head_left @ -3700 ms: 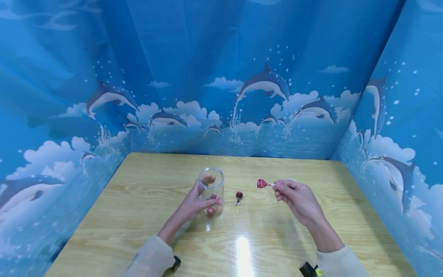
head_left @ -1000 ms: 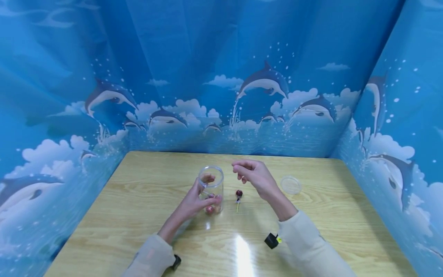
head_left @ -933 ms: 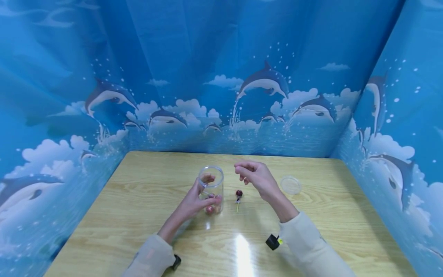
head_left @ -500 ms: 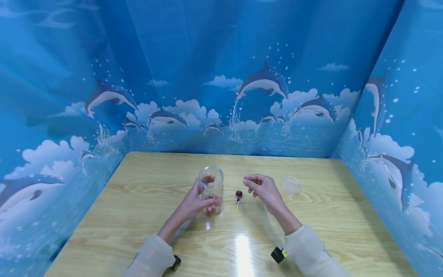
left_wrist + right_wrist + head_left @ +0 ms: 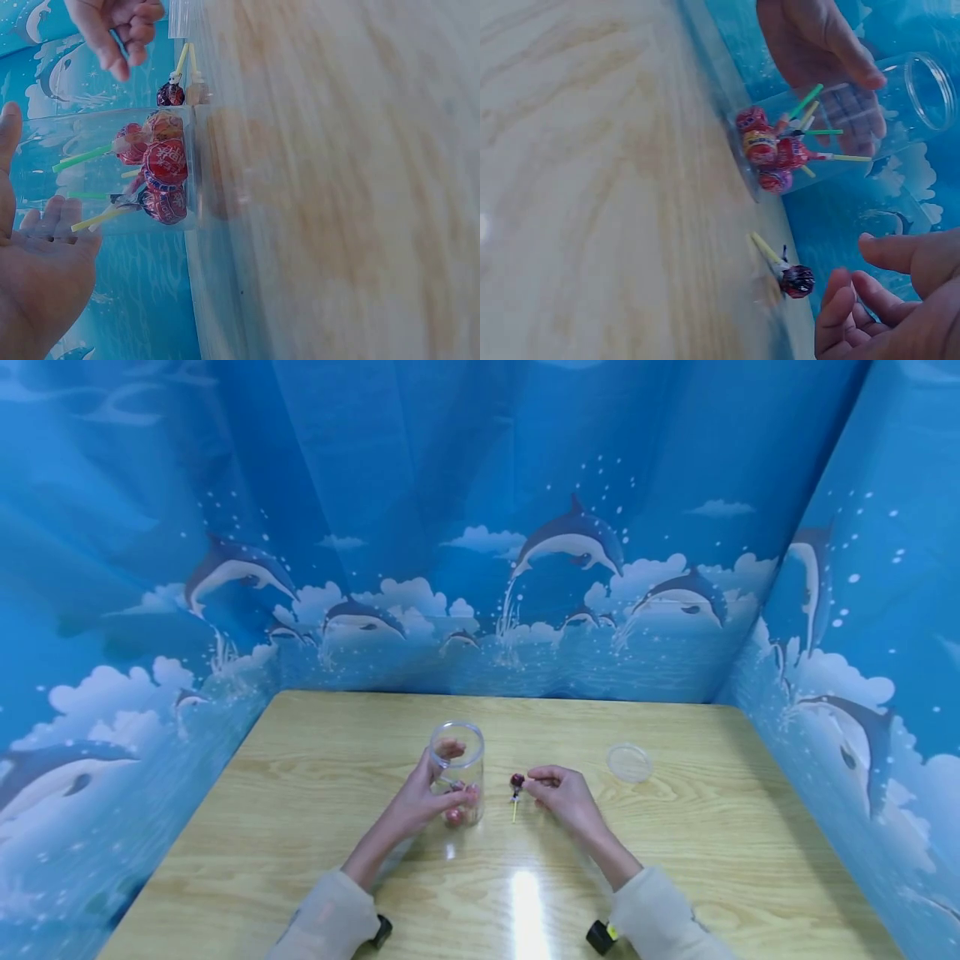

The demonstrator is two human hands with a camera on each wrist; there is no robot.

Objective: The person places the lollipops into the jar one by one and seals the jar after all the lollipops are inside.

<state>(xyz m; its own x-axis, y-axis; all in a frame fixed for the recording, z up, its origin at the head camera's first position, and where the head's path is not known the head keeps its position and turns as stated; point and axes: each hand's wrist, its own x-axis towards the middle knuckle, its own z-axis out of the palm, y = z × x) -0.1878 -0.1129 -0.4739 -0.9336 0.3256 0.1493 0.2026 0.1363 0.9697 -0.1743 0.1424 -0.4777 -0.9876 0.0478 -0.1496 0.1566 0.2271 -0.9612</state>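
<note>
My left hand (image 5: 411, 802) holds a clear plastic jar (image 5: 472, 767) upright on the table, thumb in front and fingers behind it. Several wrapped lollipops (image 5: 165, 163) with green and yellow sticks lie heads down at the bottom of the jar. To the right of it, one dark-wrapped lollipop (image 5: 517, 781) with a yellow stick rests on the table. Beside its head is my right hand (image 5: 567, 802), thumb and forefinger loosely bent. In the right wrist view a small gap shows between those fingers and the lollipop (image 5: 796, 281), and nothing is held.
A round clear lid (image 5: 629, 763) lies on the wooden table (image 5: 337, 735), right of the right hand. Blue dolphin-print curtains (image 5: 420, 527) enclose the table at the back and sides.
The red lollipop formerly pinched in my right hand has left that hand. The right hand has gone over near the jar, then come down beside the dark lollipop. The left hand keeps its hold.
</note>
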